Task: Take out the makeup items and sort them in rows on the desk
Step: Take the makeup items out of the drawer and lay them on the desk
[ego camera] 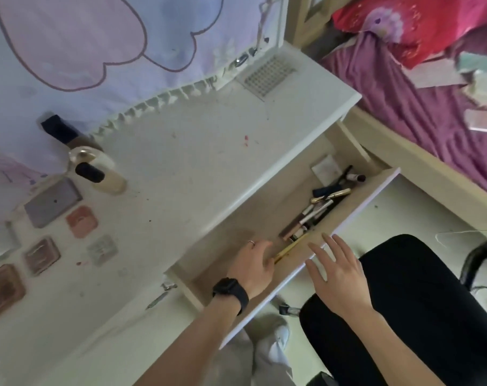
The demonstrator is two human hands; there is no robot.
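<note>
Yellow pencil point(290, 247) is laid along the drawer point(358, 209), its near end under the left hand point(252, 263); grip cannot be told. Right hand point(337, 273) is held spread.

The left hand point(252, 264) hid the near end of the thin yellow stick point(291, 247) in the pale wooden drawer point(236, 224); its fingers point(257, 246) curled out of sight, so no grip could be told; the heap of slim tubes and pencils point(317, 211) blurred together; the brown rounded palette point(1, 292) on the white surface point(181, 162) was cut by the left edge.
</note>
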